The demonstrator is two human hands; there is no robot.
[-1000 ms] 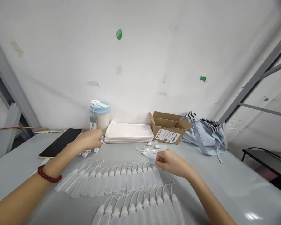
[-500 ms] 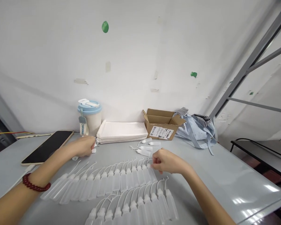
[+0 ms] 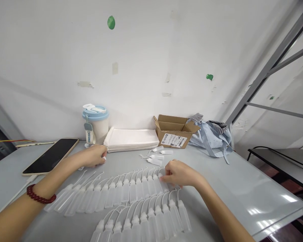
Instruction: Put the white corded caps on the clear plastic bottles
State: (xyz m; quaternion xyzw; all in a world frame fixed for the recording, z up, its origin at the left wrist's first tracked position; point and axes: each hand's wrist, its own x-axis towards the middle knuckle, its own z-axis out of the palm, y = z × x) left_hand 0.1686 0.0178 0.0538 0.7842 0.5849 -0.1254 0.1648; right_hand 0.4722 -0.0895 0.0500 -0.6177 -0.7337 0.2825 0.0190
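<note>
Two slanting rows of translucent plastic squeeze bottles with thin white tails lie on the grey table. My right hand (image 3: 179,172) is at the right end of the back row (image 3: 132,190), its fingers closed around the neck area of the last squeeze bottle and hiding part of it. Below it, the front row (image 3: 151,223) runs out of the bottom of the view. Further left, beyond the back row, my left hand (image 3: 93,156) is closed, with a small white piece (image 3: 104,158) at its fingertips. Several loose small bottles (image 3: 155,157) lie between the hands, farther back.
Along the wall stand a cup with a blue lid (image 3: 97,126), a stack of white packets (image 3: 132,139), an open cardboard box (image 3: 175,134) and a light blue cloth bundle (image 3: 212,139). A phone (image 3: 52,156) with a white cable lies at left.
My left hand has shifted slightly right, and the white piece shows at its fingertips. My right hand's fingers have come down over the end bottle. The view has tilted a little.
</note>
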